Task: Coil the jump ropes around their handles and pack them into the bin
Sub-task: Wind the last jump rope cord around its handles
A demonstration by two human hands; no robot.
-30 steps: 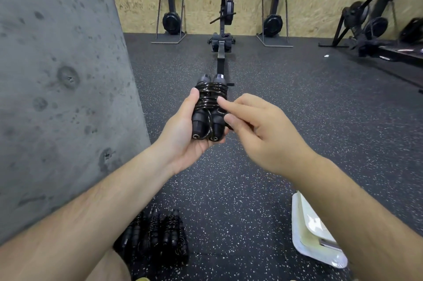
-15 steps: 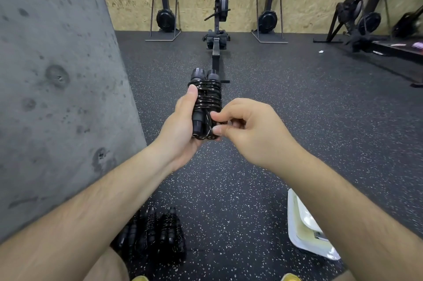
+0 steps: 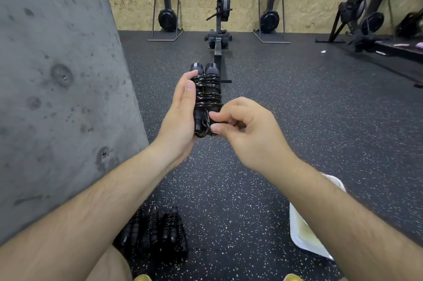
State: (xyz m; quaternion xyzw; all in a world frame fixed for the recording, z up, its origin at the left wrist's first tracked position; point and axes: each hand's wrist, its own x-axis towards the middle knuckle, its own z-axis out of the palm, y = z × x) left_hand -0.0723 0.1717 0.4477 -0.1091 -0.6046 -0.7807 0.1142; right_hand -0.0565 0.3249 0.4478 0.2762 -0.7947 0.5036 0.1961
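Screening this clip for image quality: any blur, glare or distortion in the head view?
Head view: light soft and even, no hard shadows; small glints on the jump rope, its turns legible; left hand and right hand sharp; wide-angle lens bows the concrete wall; coiled bundles on the floor dark, detail muddy.

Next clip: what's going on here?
A person is finishing a coil. The left hand grips a jump rope, its cord wound round the paired handles, while the right hand pinches a loop of cord at the near end. Several coiled ropes lie on the floor; a white bin sits to the right, partly hidden by the arm.
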